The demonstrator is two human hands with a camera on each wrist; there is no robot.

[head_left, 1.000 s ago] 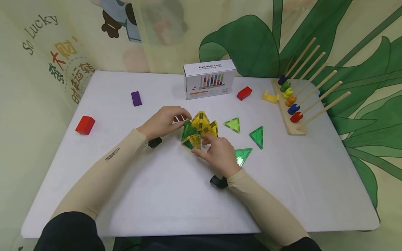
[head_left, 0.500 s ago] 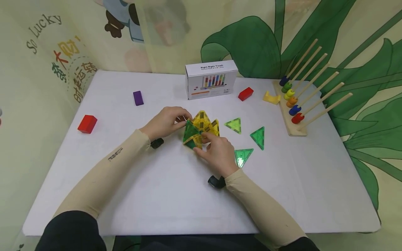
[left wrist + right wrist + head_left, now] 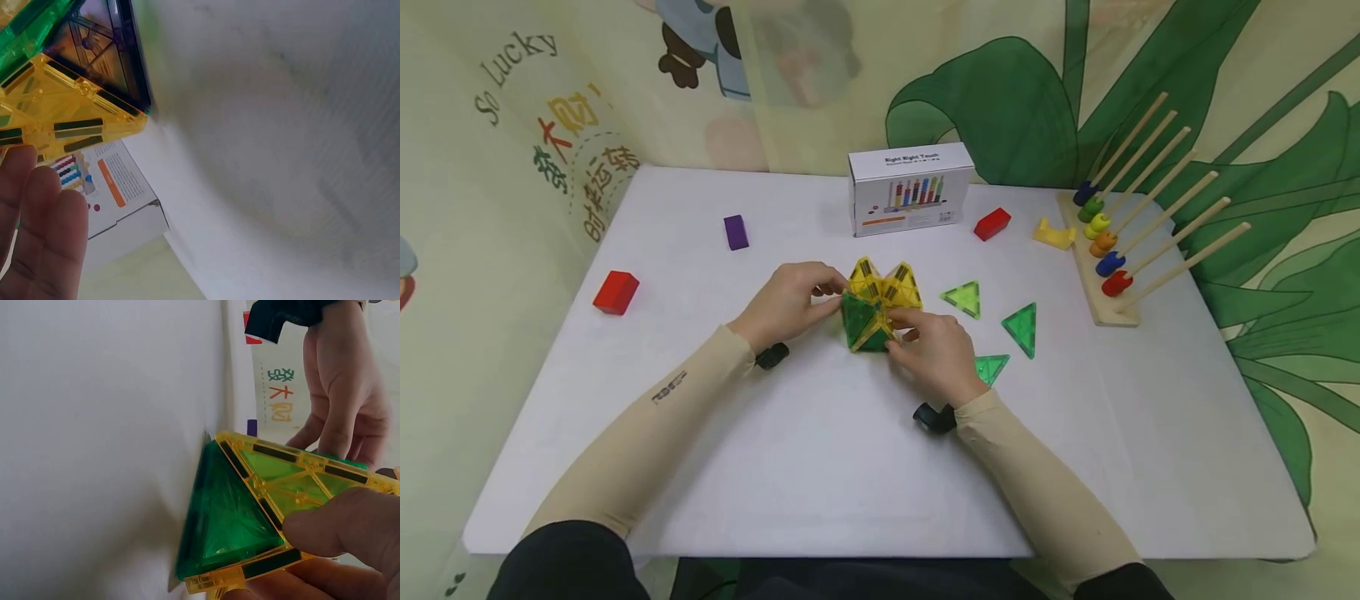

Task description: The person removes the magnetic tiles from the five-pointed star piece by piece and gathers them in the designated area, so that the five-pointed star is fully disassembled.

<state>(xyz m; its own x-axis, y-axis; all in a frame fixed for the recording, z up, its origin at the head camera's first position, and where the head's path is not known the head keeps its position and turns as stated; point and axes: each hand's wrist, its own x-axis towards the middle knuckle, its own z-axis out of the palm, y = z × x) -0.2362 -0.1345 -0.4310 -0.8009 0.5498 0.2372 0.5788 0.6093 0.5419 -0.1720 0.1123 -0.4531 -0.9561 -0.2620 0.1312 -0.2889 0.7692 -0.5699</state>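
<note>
Between both hands on the table is a star-like build of translucent magnetic tiles (image 3: 871, 310), with yellow points at the back and green triangles in front. My left hand (image 3: 790, 304) holds its left side, with thumb and fingers at a green tile. In the left wrist view, its fingertips (image 3: 65, 219) are close by a yellow tile (image 3: 69, 119), below a dark purple tile (image 3: 112, 50). My right hand (image 3: 936, 354) pinches the right side. The right wrist view shows its thumb pressed on a yellow-framed triangle (image 3: 294, 487), next to a dark green triangle (image 3: 234, 519).
Loose light green (image 3: 965, 298) and green triangles (image 3: 1022, 329) lie to the right, one partly behind the right hand. Farther off are a white box (image 3: 912, 190), red blocks (image 3: 617, 292), a purple block (image 3: 736, 232), a yellow piece (image 3: 1054, 234) and a wooden peg stand (image 3: 1097, 267).
The tile build has turned counterclockwise, so green faces the front and two yellow points stand at the back. The right hand has shifted slightly right along its edge; the left stays at its left side.
</note>
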